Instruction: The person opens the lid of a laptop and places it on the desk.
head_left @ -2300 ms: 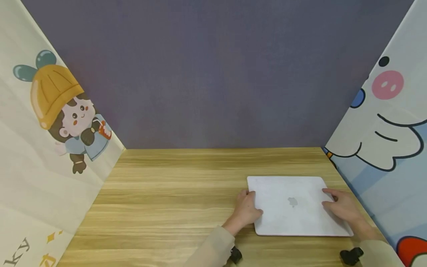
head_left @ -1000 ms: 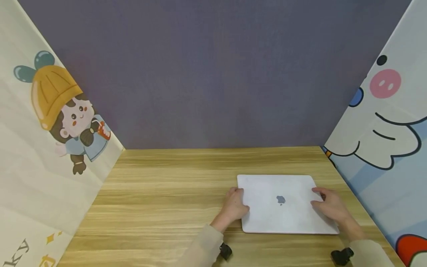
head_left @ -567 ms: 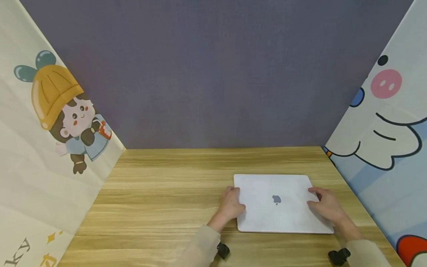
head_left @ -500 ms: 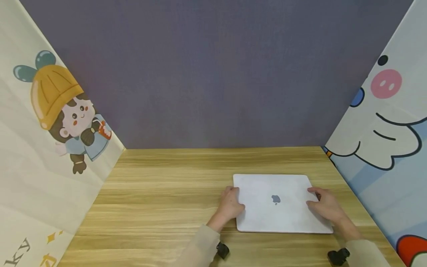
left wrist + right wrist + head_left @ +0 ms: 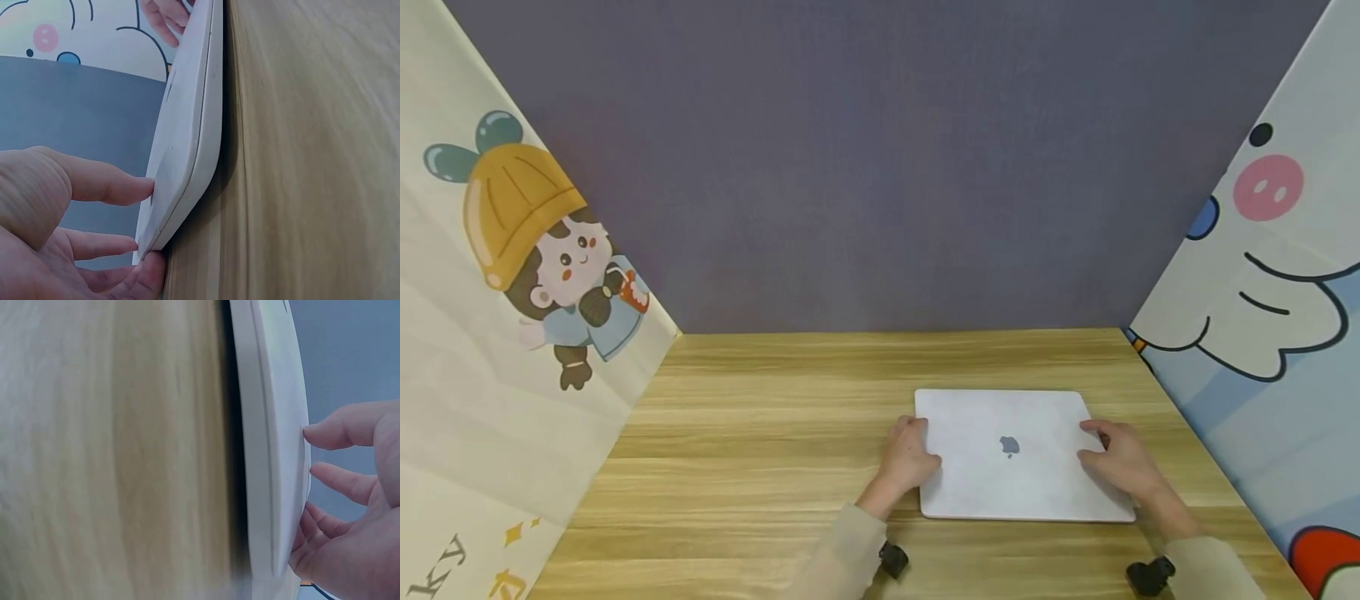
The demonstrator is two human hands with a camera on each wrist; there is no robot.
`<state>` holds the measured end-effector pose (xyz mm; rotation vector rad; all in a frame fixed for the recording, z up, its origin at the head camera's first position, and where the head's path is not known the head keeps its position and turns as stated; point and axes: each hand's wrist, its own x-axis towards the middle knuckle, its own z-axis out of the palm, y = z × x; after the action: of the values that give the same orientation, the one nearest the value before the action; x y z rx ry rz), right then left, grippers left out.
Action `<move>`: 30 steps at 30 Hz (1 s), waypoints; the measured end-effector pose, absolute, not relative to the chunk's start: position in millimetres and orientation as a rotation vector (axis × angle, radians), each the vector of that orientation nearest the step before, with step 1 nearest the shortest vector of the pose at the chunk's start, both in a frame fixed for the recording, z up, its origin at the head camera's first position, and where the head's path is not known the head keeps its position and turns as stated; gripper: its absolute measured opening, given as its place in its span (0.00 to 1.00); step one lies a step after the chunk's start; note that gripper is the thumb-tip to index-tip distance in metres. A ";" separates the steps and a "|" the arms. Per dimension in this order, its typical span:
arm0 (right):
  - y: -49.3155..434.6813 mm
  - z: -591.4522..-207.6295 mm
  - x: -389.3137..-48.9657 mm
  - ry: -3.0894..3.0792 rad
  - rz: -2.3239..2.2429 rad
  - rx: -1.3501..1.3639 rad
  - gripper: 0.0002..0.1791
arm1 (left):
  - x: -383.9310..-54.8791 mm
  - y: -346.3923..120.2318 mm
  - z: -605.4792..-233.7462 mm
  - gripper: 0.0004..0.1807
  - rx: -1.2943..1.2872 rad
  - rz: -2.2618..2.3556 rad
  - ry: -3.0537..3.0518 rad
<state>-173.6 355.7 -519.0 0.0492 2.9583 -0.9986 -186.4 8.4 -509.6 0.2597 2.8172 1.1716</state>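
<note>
A closed silver laptop (image 5: 977, 479) with a dark apple logo on its lid lies flat at the right half of the wooden table. At its left edge my left hand (image 5: 904, 460) grips it, thumb on the lid and fingers along the side. My right hand (image 5: 1122, 463) holds the opposite edge in the same way. In the left wrist view, fingertips reach under the corner of the laptop (image 5: 187, 125). The right wrist view has the thumb on top of the laptop (image 5: 284, 456), with some fingertips hidden behind the edge.
The wooden table (image 5: 760, 433) stretches away to the left and behind the laptop. A dark grey panel (image 5: 880, 167) stands at the back. Printed cloths hang on the left (image 5: 475, 375) and right (image 5: 1300, 317) sides. Each wrist carries a small black camera.
Both hands have moved the laptop to the left along the table, a little way towards the middle. Their grip on its two side edges looks the same throughout.
</note>
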 end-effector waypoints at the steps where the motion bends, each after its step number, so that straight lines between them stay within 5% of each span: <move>1: 354.6 -519.1 -173.4 2.953 -1.004 0.051 0.30 | -186.6 7.5 -509.6 0.34 0.257 1.168 2.818; 30: 317.3 -514.3 -175.7 2.936 -0.980 0.040 0.32 | -187.3 -29.9 -509.0 0.33 0.237 1.117 2.857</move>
<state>-175.7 317.3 -514.3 0.0402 2.9361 -0.9797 -187.3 -29.9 -509.0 0.2371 2.8565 1.1175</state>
